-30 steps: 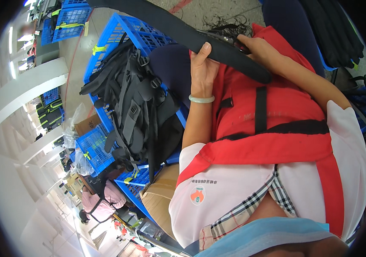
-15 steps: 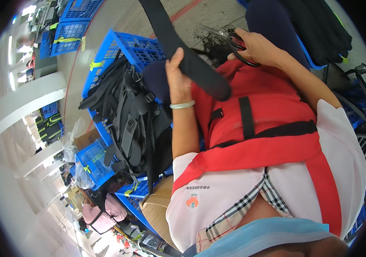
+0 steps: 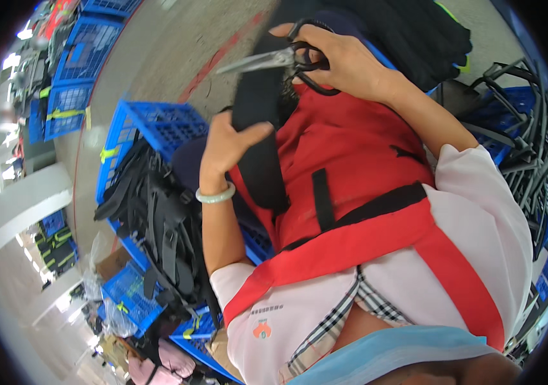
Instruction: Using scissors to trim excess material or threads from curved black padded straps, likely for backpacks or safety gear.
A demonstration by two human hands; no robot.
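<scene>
- Grey floor (image 3: 152, 70) lies beyond the left hand (image 3: 226, 149); a blue crate (image 3: 165, 128) stands to its left.
- That hand, nearer, grips the black strip (image 3: 258, 102), which runs lengthwise from beyond its thumb back toward the body.
- Right hand (image 3: 347, 64), farther out, holds scissors (image 3: 281, 59), blades pointing left across the strip.

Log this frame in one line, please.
left hand: gripping black strap | right hand: holding scissors over black strap | red apron: worn | blue crate: at left, holding black gear
</scene>
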